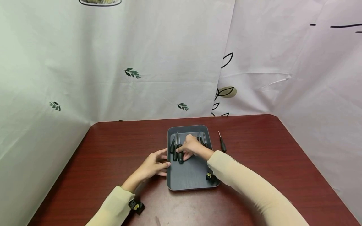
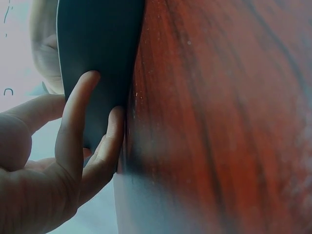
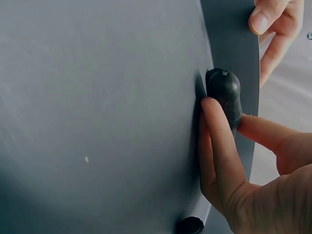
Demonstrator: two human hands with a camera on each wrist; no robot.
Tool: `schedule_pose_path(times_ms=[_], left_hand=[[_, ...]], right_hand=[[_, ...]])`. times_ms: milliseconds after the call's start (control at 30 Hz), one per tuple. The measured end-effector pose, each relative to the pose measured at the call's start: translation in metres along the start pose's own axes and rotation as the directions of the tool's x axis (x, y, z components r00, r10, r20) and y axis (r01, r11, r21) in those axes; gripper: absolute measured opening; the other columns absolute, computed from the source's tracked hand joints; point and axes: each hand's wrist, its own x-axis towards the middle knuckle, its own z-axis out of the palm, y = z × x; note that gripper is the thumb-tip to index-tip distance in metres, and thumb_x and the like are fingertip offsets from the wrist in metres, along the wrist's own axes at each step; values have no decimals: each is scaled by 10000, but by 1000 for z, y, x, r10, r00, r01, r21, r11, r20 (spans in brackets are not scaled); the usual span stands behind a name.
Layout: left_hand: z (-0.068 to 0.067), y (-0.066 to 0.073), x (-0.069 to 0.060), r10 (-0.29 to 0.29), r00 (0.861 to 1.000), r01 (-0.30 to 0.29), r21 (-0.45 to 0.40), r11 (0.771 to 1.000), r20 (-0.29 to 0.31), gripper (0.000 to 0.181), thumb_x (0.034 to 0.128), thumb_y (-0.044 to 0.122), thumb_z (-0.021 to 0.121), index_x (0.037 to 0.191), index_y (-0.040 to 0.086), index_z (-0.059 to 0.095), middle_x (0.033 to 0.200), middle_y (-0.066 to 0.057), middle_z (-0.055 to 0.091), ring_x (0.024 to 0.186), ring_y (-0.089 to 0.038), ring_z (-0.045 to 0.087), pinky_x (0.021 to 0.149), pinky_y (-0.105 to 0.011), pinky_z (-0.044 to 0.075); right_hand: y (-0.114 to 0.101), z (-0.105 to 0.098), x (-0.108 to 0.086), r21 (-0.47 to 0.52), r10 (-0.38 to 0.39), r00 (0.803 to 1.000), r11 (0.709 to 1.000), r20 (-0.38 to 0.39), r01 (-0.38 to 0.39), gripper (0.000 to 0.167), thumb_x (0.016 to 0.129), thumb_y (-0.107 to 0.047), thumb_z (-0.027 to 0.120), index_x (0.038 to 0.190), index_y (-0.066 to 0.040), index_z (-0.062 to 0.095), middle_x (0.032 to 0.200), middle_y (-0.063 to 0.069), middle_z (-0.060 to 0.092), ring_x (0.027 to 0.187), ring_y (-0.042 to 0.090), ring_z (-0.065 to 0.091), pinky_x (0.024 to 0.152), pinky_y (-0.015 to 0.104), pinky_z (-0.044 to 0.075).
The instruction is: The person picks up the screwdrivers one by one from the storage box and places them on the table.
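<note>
My right hand pinches the thick black handle of a screwdriver between thumb and fingers, low inside a grey rectangular tray. The handle's butt end shows in the right wrist view. Two more black screwdrivers lie just left of it, shafts pointing away. At the tray's left side, my left hand holds the wall. Its thumb reaches over the rim, and its fingers press the outer face in the left wrist view.
Several smaller screwdrivers lie along the tray's right side, partly hidden by my right hand. One loose screwdriver rests on the reddish-brown table, right of the tray. White patterned cloth hangs behind and at both sides.
</note>
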Motion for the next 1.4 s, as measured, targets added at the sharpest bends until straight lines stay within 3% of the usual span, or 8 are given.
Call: schedule_pose_path(times_ms=[267, 600, 867, 1400], left_hand=[[1, 0, -1, 4, 1000, -4, 9, 1000, -2, 692, 962, -26, 626, 1538, -75, 246, 1297, -376, 482, 991, -371, 674, 698, -458, 625], [1, -1, -2, 2, 1000, -2, 10, 1000, 4, 689, 965, -25, 624, 1539, -74, 246, 1293, -369, 485, 989, -364, 676, 700, -458, 626], [1, -1, -2, 5, 1000, -5, 23, 1000, -1, 689, 963, -26, 627, 1539, -73, 251, 1285, -368, 495, 983, -368, 679, 697, -461, 626], [1, 2, 0, -14, 1000, 14, 26, 1000, -14, 687, 967, -16, 627, 1540, -67, 253, 1292, -357, 496, 986, -357, 676, 692, -452, 628]], right_hand=[[1, -3, 0, 49, 37, 998, 998, 42, -39, 185, 852, -40, 776, 789, 89, 660, 650, 219, 666, 437, 197, 646, 512, 350, 611], [2, -9, -2, 146, 105, 988, 982, 115, -121, 220, 881, -36, 716, 1006, 129, 644, 786, 246, 699, 437, 170, 631, 520, 319, 611], [2, -11, -1, 184, 141, 982, 969, 129, -163, 197, 889, -27, 697, 1013, 116, 642, 771, 197, 675, 473, 188, 650, 554, 328, 620], [0, -20, -2, 244, 134, 978, 955, 162, -171, 197, 905, 4, 660, 1056, 130, 671, 746, 153, 621, 502, 194, 660, 584, 332, 624]])
